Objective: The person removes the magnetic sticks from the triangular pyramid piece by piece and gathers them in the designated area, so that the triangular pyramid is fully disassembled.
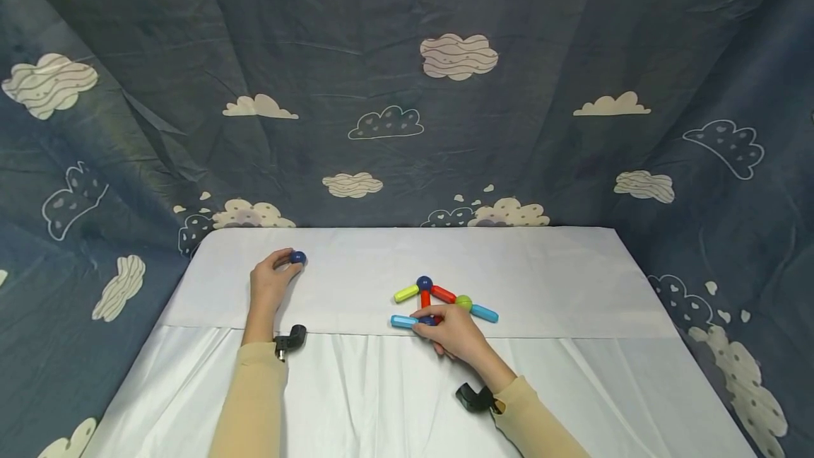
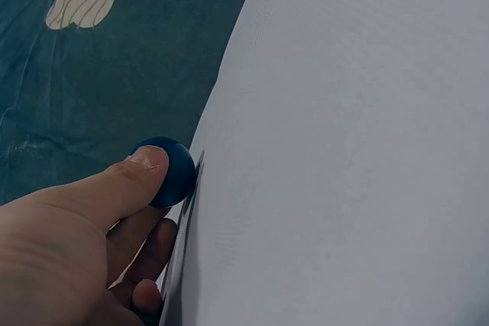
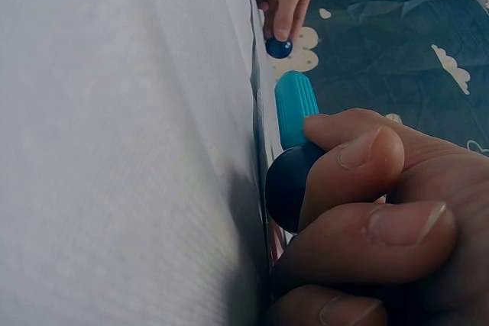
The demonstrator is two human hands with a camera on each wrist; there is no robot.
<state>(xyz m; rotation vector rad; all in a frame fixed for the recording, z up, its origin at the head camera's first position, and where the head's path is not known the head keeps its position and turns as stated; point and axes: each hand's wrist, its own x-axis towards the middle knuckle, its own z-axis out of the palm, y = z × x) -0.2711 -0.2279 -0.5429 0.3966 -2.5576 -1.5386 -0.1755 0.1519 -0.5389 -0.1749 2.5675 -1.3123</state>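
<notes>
At the far left of the table, my left hand (image 1: 270,283) pinches a dark blue ball (image 2: 179,173) between thumb and fingers. My right hand (image 1: 456,333) is at the near side of a ball-and-stick construction, gripping its near dark blue ball (image 3: 289,188) and the light blue stick (image 3: 296,108) joined to it. A red stick (image 1: 425,298) runs from there to a far dark blue ball (image 1: 424,283). From that ball a yellow-green stick (image 1: 406,293) points left, and another red stick (image 1: 443,294) leads right to a green ball (image 1: 464,302) with a light blue stick (image 1: 485,313). My right fingers hide part of the near joint.
A white cloth covers the table (image 1: 559,281), with a crease across it near the construction. Behind and at both sides hangs a dark blue curtain (image 1: 381,13) printed with clouds. Black wrist mounts (image 1: 292,338) show below both hands.
</notes>
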